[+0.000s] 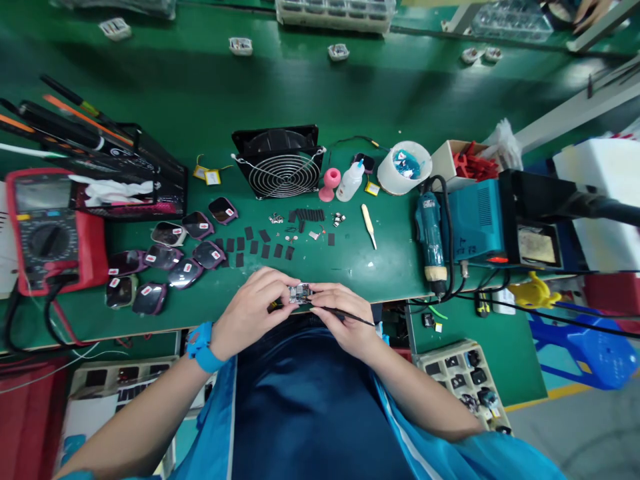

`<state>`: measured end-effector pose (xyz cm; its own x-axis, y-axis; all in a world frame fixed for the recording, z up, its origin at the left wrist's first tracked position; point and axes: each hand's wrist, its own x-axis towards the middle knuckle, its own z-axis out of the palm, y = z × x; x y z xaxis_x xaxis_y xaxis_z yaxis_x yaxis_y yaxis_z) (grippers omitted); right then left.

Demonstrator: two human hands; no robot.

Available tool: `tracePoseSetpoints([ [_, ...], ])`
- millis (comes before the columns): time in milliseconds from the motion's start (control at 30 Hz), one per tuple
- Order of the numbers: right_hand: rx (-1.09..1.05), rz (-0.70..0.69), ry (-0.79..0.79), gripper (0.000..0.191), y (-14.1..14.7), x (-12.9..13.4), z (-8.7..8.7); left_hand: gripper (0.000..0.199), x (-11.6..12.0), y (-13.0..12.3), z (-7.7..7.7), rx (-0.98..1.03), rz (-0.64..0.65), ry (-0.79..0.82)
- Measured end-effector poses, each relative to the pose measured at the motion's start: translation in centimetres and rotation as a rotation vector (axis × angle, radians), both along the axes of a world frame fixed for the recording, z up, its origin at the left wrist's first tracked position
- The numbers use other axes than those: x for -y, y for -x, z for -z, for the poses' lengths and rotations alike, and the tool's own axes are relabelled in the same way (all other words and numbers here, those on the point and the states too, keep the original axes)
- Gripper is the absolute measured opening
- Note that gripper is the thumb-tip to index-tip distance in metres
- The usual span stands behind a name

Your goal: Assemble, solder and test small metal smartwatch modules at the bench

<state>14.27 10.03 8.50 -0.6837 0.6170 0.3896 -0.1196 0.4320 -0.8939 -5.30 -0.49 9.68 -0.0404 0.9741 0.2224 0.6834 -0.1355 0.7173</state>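
My left hand (257, 303) pinches a small electronic assembly (300, 292) with bare circuitry showing, held just over the bench's front edge. From the other side my right hand (345, 313) meets it, fingers closed around thin black tweezers (350, 315) whose tip lies at the assembly. The tip's exact contact is too small to make out. Beyond the hands lie several black rectangular pads (254, 247) and small metal parts (291, 238). Several watch-like cases (185, 272) with dark screens and red-marked stickers rest to the left.
A black fan (285, 167) stands at the back, beside a pink holder (329, 185) and a white bottle (351, 181). On the right are a cream-handled tool (369, 225), an electric screwdriver (431, 240) and a teal soldering station (475, 220). A red multimeter (90, 247) sits left.
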Motion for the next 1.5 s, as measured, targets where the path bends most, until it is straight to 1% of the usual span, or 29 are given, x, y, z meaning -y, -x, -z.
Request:
tracePoseSetpoints([
  [200, -0.015, -0.019, -0.037, 0.011, 0.0, -0.1, 0.2, 0.013, 0.1, -0.1, 0.3, -0.028, 0.001, -0.062],
  [467, -0.006, -0.037, -0.082, 0.014, -0.1, -0.1, 0.2, 0.010, 0.4, -0.2, 0.5, -0.076, -0.018, -0.103],
  [633, -0.008, -0.043, -0.111, 0.018, -0.1, 0.2, 0.2, 0.004, 0.7, -0.4, 0.8, -0.116, -0.020, -0.146],
  [800, -0.017, -0.057, -0.145, 0.023, -0.3, 0.4, 0.6, 0.014, 1.0, -0.5, 0.7, -0.163, 0.004, -0.172],
  [900, 0.009, -0.070, -0.145, 0.024, -0.4, 0.3, 0.7, 0.019, 1.1, -0.5, 0.6, -0.177, 0.007, -0.162],
  [1100, 0.023, -0.092, -0.117, 0.026, -0.5, 0.0, 0.9, 0.020, 1.3, -0.5, 1.3, -0.182, 0.010, -0.201],
  [1167, 0.028, -0.102, -0.114, 0.028, -0.6, -0.1, 0.9, 0.021, 1.3, -0.5, 1.4, -0.179, 0.004, -0.191],
  [1333, 0.031, -0.108, -0.108, 0.030, -0.8, 0.0, 1.1, 0.020, 1.2, -0.6, 1.2, -0.185, 0.004, -0.178],
  [1500, 0.015, -0.108, -0.128, 0.033, -0.9, 0.3, 1.6, 0.022, 1.2, -0.7, 1.2, -0.172, -0.027, -0.153],
])
